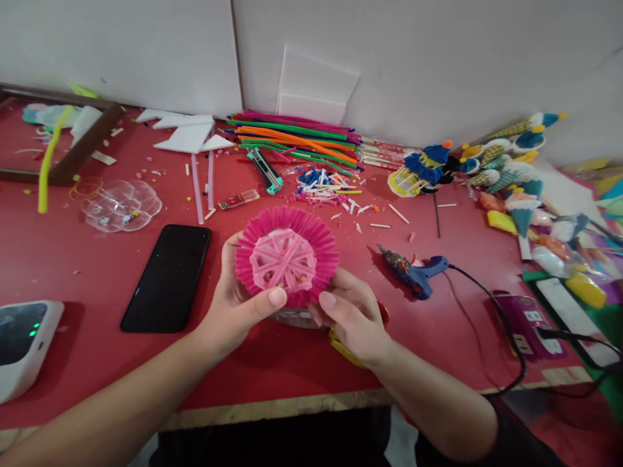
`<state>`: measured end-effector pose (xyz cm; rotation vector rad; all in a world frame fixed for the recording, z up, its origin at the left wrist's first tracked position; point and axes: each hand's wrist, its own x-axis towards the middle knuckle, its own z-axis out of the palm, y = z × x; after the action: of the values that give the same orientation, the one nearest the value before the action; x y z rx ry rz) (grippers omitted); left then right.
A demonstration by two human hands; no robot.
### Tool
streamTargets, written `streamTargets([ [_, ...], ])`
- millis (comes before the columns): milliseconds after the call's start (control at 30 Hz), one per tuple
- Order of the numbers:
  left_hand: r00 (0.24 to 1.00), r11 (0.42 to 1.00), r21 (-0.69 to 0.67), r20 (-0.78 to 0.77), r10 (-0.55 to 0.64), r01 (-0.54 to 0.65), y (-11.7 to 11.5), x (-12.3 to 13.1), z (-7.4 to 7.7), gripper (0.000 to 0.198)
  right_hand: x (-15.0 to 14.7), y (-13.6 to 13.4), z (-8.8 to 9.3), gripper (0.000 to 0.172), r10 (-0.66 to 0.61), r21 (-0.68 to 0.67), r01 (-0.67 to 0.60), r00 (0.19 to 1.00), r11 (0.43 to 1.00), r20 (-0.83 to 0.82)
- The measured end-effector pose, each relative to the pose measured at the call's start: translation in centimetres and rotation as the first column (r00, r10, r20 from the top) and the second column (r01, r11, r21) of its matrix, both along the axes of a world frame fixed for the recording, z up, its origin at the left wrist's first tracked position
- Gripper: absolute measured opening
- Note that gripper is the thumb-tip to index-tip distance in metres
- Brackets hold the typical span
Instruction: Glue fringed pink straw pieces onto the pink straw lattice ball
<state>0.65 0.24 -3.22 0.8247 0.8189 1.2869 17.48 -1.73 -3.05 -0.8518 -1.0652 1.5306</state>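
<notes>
One camera is here, and the person wears it on their head. It is up high, over the near edge of the red table (92,266), and it looks forward and down. The left hand (231,318) and right hand (363,321) are close to it, in the middle, holding up a pink frilly round (285,259). Past them, it sees right to the far edge and some of the wall (418,58) behind. The near edge runs along the bottom, going up a bit to the right, with dark clothes (277,438) under it. On the left, a white box (29,370) gets cut off.
</notes>
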Motion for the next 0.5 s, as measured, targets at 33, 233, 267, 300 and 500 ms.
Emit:
streamTargets([
  [33, 1.0, 1.0, -0.003, -0.003, 0.013, -0.013, 0.03, 0.03, 0.05, 0.062, 0.12, -0.03, -0.19, 0.033, 0.006, -0.014, -0.006, 1.0, 1.0, 0.003],
  [233, 0.999, 0.998, -0.036, 0.019, 0.045, -0.044, 0.14, 0.15, 0.09, 0.063, -0.01, 0.13, -0.36, 0.028, -0.062, -0.046, 0.062, 0.998, 0.997, -0.003],
  [267, 0.999, 0.998, -0.035, 0.019, 0.043, -0.042, 0.13, 0.13, 0.05, 0.063, -0.1, 0.18, -0.3, 0.027, -0.075, -0.044, 0.075, 0.997, 0.996, -0.002],
  [300, 0.999, 0.999, -0.025, 0.016, 0.043, -0.043, 0.12, 0.11, -0.01, 0.062, -0.2, 0.22, -0.24, 0.026, -0.088, -0.041, 0.087, 0.996, 0.995, -0.002],
  [500, 0.999, 0.999, 0.018, 0.024, 0.027, -0.027, 0.11, 0.0, -0.36, 0.061, -0.46, 0.24, -0.09, 0.013, -0.1, -0.012, 0.1, 0.994, 0.995, -0.039],
])
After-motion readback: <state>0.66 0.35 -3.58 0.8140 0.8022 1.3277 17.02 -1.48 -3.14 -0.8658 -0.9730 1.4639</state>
